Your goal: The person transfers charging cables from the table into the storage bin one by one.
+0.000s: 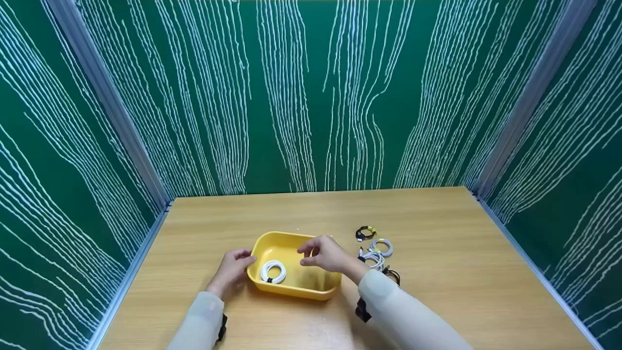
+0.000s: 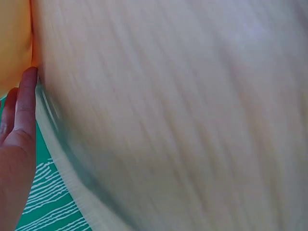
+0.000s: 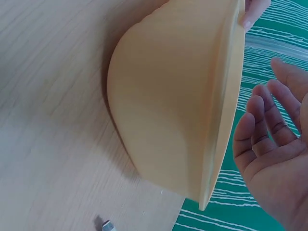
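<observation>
A yellow plastic tub (image 1: 297,292) sits on the wooden table, with one coiled white cable (image 1: 273,271) lying inside. My left hand (image 1: 244,259) rests against the tub's left rim, its fingers (image 2: 25,103) lying straight along the tub wall (image 2: 13,43). My right hand (image 1: 308,254) hovers over the tub's right half and holds nothing. In the right wrist view its palm (image 3: 272,144) is turned toward the tub (image 3: 168,96) with relaxed fingers. A left fingertip (image 3: 252,12) shows at the far rim.
Several coiled cables lie right of the tub: a black and yellow one (image 1: 365,232), white ones (image 1: 382,247) (image 1: 373,259) and a black one (image 1: 391,275) by my right sleeve. Green patterned walls enclose the table (image 1: 437,218) on three sides.
</observation>
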`<action>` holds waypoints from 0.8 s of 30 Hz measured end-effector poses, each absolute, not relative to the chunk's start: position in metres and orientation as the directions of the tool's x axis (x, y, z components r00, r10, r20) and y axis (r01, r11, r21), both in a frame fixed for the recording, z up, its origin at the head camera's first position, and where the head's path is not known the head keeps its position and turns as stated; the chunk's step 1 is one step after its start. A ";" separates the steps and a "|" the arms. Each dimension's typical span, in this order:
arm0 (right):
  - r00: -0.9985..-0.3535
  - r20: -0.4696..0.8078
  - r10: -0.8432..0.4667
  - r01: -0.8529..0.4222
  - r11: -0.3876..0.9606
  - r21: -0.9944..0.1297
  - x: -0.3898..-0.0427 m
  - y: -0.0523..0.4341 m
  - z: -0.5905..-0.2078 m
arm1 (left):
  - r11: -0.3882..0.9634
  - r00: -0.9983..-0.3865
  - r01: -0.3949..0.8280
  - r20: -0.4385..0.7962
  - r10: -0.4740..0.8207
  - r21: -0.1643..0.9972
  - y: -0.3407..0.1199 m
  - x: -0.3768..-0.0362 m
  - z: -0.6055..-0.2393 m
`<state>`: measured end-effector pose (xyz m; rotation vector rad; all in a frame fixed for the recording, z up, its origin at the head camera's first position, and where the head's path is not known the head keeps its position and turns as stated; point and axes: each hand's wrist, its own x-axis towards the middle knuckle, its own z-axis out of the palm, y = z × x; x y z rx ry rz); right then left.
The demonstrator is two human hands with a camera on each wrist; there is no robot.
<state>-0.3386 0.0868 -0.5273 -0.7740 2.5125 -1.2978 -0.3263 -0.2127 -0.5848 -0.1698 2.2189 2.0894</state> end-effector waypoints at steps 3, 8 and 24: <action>-0.841 0.063 -0.537 -0.365 0.478 -0.799 -0.338 0.090 -0.527 | 0.006 -0.986 -0.166 -0.166 0.020 0.986 -0.213 -0.324 -0.585; -0.847 0.045 -0.529 -0.347 0.488 -0.801 -0.336 0.095 -0.523 | 0.021 -0.988 -0.151 -0.152 0.041 0.988 -0.214 -0.322 -0.584; -0.867 0.030 -0.498 -0.321 0.512 -0.797 -0.337 0.117 -0.519 | 0.152 -0.997 -0.067 -0.061 -0.046 0.986 -0.208 -0.321 -0.587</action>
